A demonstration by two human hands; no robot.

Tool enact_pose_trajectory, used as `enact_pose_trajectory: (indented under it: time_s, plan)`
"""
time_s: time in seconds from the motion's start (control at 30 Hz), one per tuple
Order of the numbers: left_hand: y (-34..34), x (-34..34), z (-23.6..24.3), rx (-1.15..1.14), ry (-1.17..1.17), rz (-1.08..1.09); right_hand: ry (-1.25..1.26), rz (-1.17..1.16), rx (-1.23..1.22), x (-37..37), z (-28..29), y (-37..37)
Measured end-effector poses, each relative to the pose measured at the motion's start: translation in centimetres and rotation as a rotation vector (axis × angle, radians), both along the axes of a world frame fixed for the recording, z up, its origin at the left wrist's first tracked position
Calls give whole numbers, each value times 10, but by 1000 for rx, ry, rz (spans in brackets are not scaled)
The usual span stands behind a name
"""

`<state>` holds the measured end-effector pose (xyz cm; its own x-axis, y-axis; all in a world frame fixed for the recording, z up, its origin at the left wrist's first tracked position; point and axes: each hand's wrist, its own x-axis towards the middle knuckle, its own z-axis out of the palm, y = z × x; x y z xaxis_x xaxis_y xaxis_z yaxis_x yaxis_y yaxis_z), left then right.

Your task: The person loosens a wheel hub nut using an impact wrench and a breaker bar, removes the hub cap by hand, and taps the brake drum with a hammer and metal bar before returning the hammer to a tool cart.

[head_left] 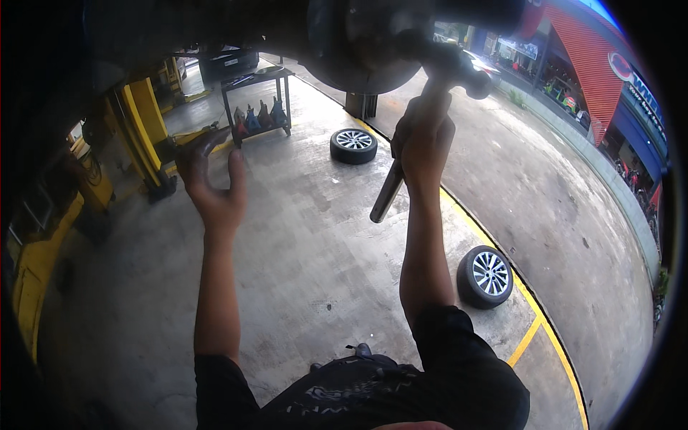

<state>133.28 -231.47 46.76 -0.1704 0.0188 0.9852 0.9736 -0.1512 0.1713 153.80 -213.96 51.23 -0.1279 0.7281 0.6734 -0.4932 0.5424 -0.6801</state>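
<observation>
My right hand (424, 140) is raised and wrapped round the handle of a hammer (387, 192). Its dark metal head, with a rounded end, sits above my fist, close under the parts of a raised car. A brake disc (369, 80) hangs overhead, just left of the hammer head; whether the two touch is hard to say. My left hand (213, 183) is lifted on the other side, thumb and fingers apart, holding nothing. Its fingertips are dark against the shadowed underside (215, 25) of the car.
Two wheels with silver rims lie on the concrete floor, one farther off (353, 146) and one near my right elbow (485, 276). A dark metal cart (259, 107) carries several jack stands. Yellow lift posts (136, 136) stand at left. A yellow line (532, 326) edges the bay.
</observation>
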Motion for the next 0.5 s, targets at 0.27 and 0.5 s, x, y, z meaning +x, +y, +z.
enact_pose_trajectory:
  time_s: [0.27, 0.5]
  plan:
    - [33, 37, 54, 37, 178, -65, -126, -61, 55, 8, 3, 6]
    - [117, 107, 134, 72, 515, 265, -34, 139, -28, 94, -42, 19]
